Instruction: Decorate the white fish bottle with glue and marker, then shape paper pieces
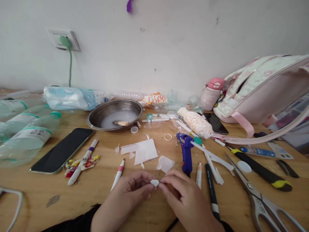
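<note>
My left hand [130, 190] and my right hand [183, 193] meet low over the wooden table [101, 196], fingertips pinched together on a small white scrap [154, 182] held between them. Just beyond lie cut white pieces of paper or plastic [142, 150] and a smaller white piece [165, 163]. A blue glue gun [186, 151] rests right of them, close to my right hand. A pink-banded white marker [118, 174] lies by my left hand.
A black phone [62, 149], a purple-banded marker [84, 159] and plastic bottles [26, 135] lie left. A steel bowl [116, 114] sits behind. Scissors [258, 196], a yellow-tipped cutter [263, 170], pens and a pink backpack [263, 87] are right.
</note>
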`<state>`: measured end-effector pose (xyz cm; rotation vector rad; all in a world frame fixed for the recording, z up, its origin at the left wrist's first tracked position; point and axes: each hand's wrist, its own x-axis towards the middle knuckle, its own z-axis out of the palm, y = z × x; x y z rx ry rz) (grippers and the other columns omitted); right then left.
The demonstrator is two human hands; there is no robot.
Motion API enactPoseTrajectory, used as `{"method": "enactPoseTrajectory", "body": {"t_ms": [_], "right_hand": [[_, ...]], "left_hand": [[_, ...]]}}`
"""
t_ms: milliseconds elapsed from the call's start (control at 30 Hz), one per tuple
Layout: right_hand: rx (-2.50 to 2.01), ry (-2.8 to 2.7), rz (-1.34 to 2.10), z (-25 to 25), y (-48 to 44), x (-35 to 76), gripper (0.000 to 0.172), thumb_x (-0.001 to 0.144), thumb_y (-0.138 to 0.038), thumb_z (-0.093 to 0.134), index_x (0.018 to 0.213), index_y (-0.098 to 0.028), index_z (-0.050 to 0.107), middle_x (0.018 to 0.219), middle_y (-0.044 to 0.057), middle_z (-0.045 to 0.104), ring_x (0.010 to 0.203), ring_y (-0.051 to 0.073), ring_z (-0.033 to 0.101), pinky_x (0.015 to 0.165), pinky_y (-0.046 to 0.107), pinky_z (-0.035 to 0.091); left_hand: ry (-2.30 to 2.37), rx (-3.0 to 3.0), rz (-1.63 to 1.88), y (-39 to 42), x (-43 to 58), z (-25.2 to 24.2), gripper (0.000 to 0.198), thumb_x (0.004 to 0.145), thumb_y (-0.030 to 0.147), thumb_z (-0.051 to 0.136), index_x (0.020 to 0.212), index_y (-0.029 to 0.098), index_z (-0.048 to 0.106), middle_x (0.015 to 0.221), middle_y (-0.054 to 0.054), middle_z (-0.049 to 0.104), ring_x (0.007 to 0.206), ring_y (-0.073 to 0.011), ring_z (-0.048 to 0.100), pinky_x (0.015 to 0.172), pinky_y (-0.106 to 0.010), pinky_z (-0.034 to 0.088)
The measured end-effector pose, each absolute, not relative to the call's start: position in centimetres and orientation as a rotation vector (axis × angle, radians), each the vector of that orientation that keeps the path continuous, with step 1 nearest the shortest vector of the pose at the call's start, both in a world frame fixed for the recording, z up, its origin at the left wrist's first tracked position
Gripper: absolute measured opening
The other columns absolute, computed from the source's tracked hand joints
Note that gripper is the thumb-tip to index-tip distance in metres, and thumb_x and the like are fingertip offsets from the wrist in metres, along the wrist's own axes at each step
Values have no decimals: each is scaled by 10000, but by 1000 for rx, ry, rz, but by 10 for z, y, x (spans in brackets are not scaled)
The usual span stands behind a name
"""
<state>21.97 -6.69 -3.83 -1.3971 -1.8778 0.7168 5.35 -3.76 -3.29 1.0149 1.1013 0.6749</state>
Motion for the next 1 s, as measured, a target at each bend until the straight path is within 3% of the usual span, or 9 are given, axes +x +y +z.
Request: {"method": "enactPoseTrajectory", "body": {"t_ms": [267,600,833,933,1000], "right_hand": [[-1501,-1774,925,-31,-69,215,105,789,-196,512,695,-186,558,667,-32,503,560,98,456,519,216,351],[-1501,-1747,934,-32,-65,213,94,767,-218,551,700,-175,603,659,-17,544,584,114,465,545,225,361],[-1424,-1565,1271,-33,-61,214,179,803,-270,525,695,-162,617,672,-8,575,669,131,518,618,226,386],[-1383,-1427,1430,-36,-60,214,217,782,-329,543,667,-155,601,571,-31,513,547,97,455,518,205,343],[-1382,-1272,1568,-38,-59,214,293,776,-413,536,639,-156,567,455,-69,403,413,65,333,406,192,239]], "left_hand": [[1073,1108,674,-36,54,-27,191,611,349,672,633,186,573,549,74,518,541,-96,429,548,-226,335],[1032,1145,646,-35,55,-26,238,674,404,622,650,188,527,544,77,501,530,-102,438,559,-240,332],[986,1141,682,-35,54,-29,215,661,343,649,758,180,547,655,49,525,621,-117,457,602,-249,356],[956,1149,652,-35,53,-29,221,651,339,649,774,176,566,691,32,546,643,-125,467,623,-259,364],[971,1175,650,-36,52,-29,192,647,326,651,728,179,557,653,45,529,626,-120,457,628,-258,357]]}}
